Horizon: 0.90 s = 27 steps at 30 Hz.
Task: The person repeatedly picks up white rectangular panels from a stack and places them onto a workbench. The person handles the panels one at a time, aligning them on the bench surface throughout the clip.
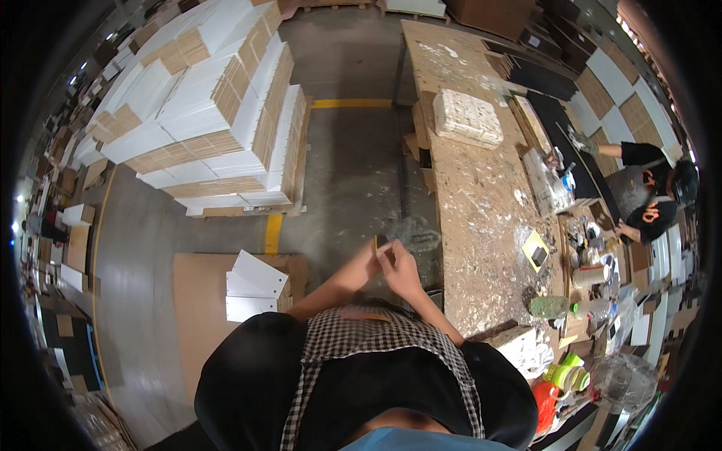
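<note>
My left hand [364,263] and my right hand [401,272] meet in front of my checked apron [368,329], over the floor beside the workbench. Both are closed, fingertips together around a small dark piece with a yellowish edge [378,242]. Its kind is too small to make out, and the fingers partly cover it. To the right stands the long wooden workbench [470,195], its top spotted with white. On it lie a pale, stained block [468,118] and a yellow sheet [532,244] with a small dark block on top.
Tall stacks of white-faced boards [203,113] stand on the left. Nearer, white panels [254,286] lie on a brown cardboard sheet [197,316]. Bottles and a green-lidded container [565,376] crowd the bench's right side. Across it, a co-worker [650,188] in black reaches over dark boards.
</note>
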Motion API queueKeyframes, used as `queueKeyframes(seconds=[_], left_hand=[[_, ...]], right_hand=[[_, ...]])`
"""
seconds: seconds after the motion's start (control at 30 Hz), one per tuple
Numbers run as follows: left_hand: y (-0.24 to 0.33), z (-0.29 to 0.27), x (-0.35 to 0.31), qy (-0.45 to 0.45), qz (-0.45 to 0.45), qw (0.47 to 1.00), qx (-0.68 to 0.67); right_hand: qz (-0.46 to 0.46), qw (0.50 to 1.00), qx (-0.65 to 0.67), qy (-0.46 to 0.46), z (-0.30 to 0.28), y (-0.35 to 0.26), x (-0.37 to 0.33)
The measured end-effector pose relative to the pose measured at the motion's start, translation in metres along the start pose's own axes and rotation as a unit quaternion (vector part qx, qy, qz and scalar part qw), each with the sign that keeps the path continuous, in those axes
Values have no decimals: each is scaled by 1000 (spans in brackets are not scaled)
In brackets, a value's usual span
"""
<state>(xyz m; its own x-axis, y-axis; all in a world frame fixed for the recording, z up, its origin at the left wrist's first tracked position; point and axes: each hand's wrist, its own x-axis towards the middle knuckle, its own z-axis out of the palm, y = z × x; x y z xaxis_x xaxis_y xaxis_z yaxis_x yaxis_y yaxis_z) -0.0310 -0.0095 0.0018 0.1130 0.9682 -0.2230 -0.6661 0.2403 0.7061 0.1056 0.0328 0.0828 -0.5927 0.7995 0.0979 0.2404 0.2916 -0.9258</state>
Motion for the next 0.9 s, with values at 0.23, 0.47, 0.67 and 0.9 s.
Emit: queueKeyframes(seconds=[0.23,0.47,0.67,0.9], left_hand=[[-4,-2,2,-2,65,998,9],[10,-12,-8,5,92,995,-28],[23,-9,14,3,131,990,-57],[45,-18,26,-39,157,974,-160]], right_hand=[[-4,997,-42,-56,1,1,-1],[-68,994,-81,-40,15,0,-2],[-84,989,-114,-52,13,-16,17],[-187,973,-128,-45,26,-40,44]])
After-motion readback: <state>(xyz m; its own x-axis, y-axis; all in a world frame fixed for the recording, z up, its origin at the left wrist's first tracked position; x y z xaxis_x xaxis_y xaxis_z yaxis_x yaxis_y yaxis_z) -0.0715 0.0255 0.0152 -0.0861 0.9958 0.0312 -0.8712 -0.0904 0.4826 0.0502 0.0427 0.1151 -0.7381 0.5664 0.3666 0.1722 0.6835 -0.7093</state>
